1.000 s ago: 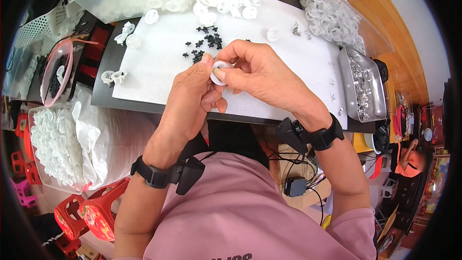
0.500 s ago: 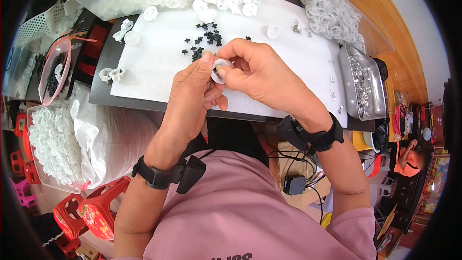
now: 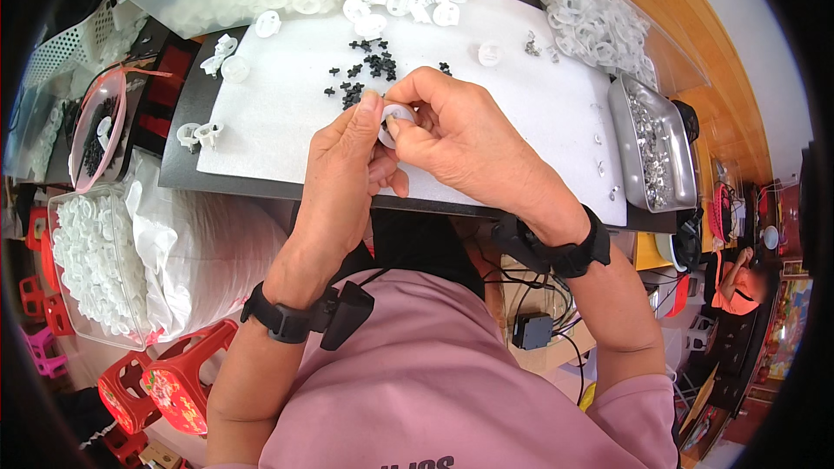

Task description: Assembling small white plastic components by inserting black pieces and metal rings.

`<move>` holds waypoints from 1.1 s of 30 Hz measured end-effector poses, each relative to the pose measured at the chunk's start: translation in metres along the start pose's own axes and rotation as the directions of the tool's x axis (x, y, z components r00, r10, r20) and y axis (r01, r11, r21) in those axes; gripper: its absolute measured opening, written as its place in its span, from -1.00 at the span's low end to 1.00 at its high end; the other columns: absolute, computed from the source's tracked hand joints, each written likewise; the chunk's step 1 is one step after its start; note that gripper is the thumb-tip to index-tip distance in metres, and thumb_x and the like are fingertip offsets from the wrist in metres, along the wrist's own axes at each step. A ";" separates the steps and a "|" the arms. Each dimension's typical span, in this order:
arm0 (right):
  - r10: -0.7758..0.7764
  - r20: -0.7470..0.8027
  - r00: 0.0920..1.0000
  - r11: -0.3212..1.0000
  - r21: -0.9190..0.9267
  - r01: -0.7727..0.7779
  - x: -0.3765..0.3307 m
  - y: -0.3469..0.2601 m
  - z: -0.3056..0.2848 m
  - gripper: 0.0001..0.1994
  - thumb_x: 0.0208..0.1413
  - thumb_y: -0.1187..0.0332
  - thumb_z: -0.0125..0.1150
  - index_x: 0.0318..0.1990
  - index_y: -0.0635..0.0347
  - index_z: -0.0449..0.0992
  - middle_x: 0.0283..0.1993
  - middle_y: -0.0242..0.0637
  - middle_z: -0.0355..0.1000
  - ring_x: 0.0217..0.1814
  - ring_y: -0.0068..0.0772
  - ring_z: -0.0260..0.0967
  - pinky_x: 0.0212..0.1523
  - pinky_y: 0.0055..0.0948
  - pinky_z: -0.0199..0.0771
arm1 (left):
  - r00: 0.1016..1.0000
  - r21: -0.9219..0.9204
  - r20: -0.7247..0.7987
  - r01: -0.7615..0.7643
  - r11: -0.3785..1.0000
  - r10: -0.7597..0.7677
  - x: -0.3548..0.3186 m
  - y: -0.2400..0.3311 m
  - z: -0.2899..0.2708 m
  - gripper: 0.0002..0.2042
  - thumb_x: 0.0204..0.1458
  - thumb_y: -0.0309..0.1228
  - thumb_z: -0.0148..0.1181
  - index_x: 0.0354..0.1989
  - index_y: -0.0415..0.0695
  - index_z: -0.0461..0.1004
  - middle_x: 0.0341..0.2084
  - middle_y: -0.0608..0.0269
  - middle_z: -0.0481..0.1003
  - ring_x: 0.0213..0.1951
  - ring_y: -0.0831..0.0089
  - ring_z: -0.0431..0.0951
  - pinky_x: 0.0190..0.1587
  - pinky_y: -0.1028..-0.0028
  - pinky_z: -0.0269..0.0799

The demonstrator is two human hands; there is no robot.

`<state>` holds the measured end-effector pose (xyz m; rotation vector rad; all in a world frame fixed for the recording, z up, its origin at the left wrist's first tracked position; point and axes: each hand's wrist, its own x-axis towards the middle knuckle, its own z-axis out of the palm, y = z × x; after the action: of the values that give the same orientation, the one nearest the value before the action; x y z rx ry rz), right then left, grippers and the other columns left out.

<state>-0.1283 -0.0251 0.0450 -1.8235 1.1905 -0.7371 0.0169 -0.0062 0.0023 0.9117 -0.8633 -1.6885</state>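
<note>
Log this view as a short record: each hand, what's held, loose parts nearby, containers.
Left hand: gripping the white disc at its left side
Right hand: gripping the same disc, thumb on its face
Detail: something dark shows at the disc; too small to identify
Loose parts: black cross-shaped pieces just beyond the hands; pile of white round parts farther back
Surface: white sheet on a dark table
Containers: metal tray of small shiny parts, right; translucent bin, back left
</note>
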 end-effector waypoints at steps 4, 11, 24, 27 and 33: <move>0.007 -0.003 1.000 0.997 0.078 -0.006 -0.001 -0.002 0.002 -0.77 0.01 0.38 0.06 -0.36 0.47 0.37 -0.50 -0.05 0.41 -0.53 -0.31 0.47 -0.46 -0.38 0.44 | 1.000 0.016 -0.009 -0.009 1.000 0.009 0.000 0.000 0.001 -0.58 0.29 -0.11 -0.18 -0.26 -0.28 0.41 -0.60 0.32 0.36 -0.62 0.63 0.26 -0.53 0.57 0.32; 0.012 -0.029 1.000 0.997 0.071 -0.010 -0.003 -0.002 0.004 -0.80 -0.02 0.44 0.05 -0.34 0.48 0.38 -0.46 0.00 0.41 -0.50 -0.28 0.49 -0.40 -0.37 0.46 | 0.998 0.026 -0.058 -0.027 0.999 0.028 0.000 -0.001 0.006 -0.60 0.26 -0.12 -0.11 -0.31 -0.25 0.44 -0.62 0.40 0.31 -0.67 0.68 0.16 -0.59 0.59 0.31; -0.153 -0.166 0.974 0.983 0.075 0.167 -0.002 0.013 -0.009 -0.79 0.09 0.33 0.20 -0.33 0.34 0.43 -0.43 -0.34 0.40 -0.46 -0.55 0.29 -0.39 -0.54 0.34 | 0.998 -0.099 0.023 0.066 0.993 -0.064 0.002 0.007 -0.003 -0.60 0.26 -0.10 -0.12 -0.27 -0.25 0.43 -0.69 0.46 0.19 -0.68 0.70 0.10 -0.53 0.56 0.33; -0.085 -0.091 0.992 0.994 0.059 0.090 -0.004 0.007 -0.007 -0.83 0.07 0.36 0.18 -0.37 0.30 0.41 -0.44 -0.27 0.38 -0.48 -0.43 0.32 -0.42 -0.45 0.34 | 0.999 -0.117 0.007 0.044 0.992 -0.044 0.003 0.005 -0.001 -0.61 0.26 -0.12 -0.12 -0.28 -0.25 0.43 -0.69 0.46 0.19 -0.67 0.70 0.10 -0.52 0.56 0.34; -0.270 -0.145 0.952 0.937 -0.267 0.225 -0.001 0.012 0.004 -0.89 0.03 0.41 0.10 -0.39 0.28 0.41 -0.39 -0.08 0.40 -0.38 -0.03 0.39 -0.36 -0.20 0.37 | 0.999 -0.108 -0.032 -0.015 0.994 0.012 0.005 0.000 0.000 -0.62 0.27 -0.15 -0.12 -0.24 -0.27 0.45 -0.69 0.45 0.18 -0.67 0.69 0.11 -0.51 0.57 0.36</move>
<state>-0.1303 -0.0253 0.0328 -2.1818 1.2234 -0.9479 0.0157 -0.0107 0.0021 0.8545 -0.7485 -1.6883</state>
